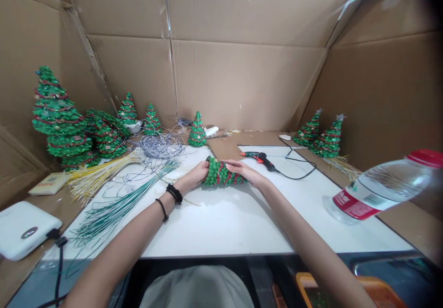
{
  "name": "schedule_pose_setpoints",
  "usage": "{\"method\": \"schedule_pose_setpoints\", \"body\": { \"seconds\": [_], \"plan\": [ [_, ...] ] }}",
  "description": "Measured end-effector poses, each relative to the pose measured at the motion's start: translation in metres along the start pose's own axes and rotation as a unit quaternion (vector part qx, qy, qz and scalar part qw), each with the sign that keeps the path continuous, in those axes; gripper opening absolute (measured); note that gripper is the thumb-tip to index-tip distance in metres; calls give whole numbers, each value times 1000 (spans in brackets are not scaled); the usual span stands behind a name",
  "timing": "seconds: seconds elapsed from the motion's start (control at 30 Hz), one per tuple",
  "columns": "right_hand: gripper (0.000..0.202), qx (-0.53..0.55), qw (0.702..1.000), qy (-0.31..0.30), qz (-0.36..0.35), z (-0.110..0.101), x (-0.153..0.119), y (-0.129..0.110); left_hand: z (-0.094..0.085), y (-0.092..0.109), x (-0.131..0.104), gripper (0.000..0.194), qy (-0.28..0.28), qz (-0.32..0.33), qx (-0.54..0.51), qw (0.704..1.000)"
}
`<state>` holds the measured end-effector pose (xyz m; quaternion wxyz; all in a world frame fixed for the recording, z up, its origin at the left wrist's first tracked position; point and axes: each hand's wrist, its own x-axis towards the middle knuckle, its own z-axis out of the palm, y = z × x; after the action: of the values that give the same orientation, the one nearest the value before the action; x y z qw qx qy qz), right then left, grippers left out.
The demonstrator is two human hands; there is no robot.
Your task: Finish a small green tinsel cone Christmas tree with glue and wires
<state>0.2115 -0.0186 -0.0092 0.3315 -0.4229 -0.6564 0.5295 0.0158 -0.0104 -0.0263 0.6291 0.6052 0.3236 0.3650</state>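
A small green Christmas tree (223,173) with a red garland lies on its side between my hands, just above or on the white board (221,225). My left hand (200,173) grips its left end, fingers closed. Around the right part of the tree curves my right hand (246,172), its fingers laid along the top and far side. A thin yellowish wire strand (191,202) lies by my left wrist. Beyond my right hand a hot glue gun (260,158) with an orange tip rests on the board.
Finished trees (55,114) stand at the left, more (327,137) at the right, one (197,130) behind. Green wires (121,206), yellow wires (104,172) and a tangled grey coil (161,146) cover the left. A water bottle (380,188) and white power bank (27,229) flank the board.
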Motion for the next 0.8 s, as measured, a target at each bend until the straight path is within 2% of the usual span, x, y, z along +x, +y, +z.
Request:
{"method": "schedule_pose_setpoints", "body": {
  "seconds": [0.2,0.8],
  "plan": [
    [54,-10,1000,16,16,0,1,1,0,-3,1,33,20,-3,-7,1000],
    [50,-3,1000,-5,25,-2,2,-1,0,-6,4,26,50,1,-2,999]
  ]
}}
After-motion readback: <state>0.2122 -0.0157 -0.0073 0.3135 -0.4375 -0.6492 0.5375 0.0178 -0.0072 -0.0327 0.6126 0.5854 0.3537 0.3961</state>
